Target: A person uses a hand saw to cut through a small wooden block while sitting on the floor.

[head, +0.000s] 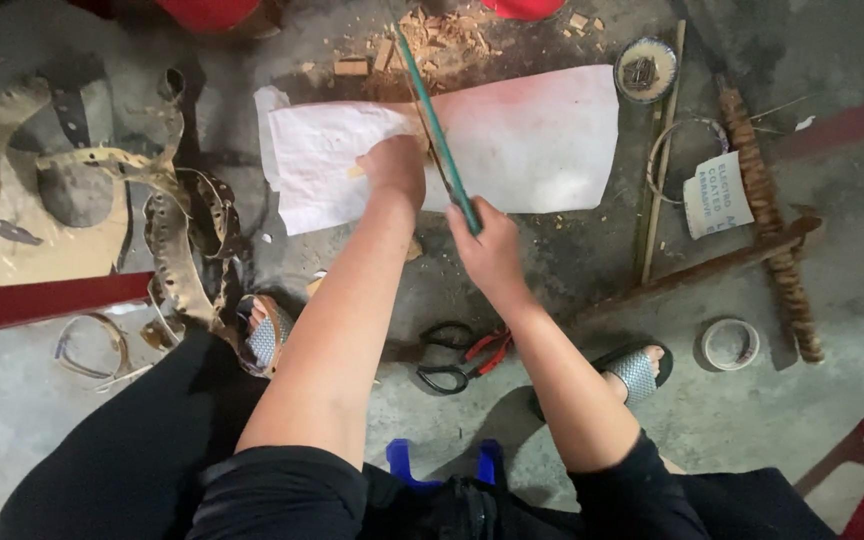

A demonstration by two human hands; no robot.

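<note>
Right hand (487, 245) grips green saw (435, 130).

Matt white paper (532, 140) on rough concrete floor (832, 400)

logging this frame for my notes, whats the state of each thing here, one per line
left hand: pressed down on the sheet, fingers closed
right hand: gripped around the blade's near end
long green flat blade: held tilted, angled across the sheet
white paper sheet: lying flat on the floor
black and red handled scissors: lying on the floor, untouched
small tape roll: lying flat
wood chips: scattered
</note>
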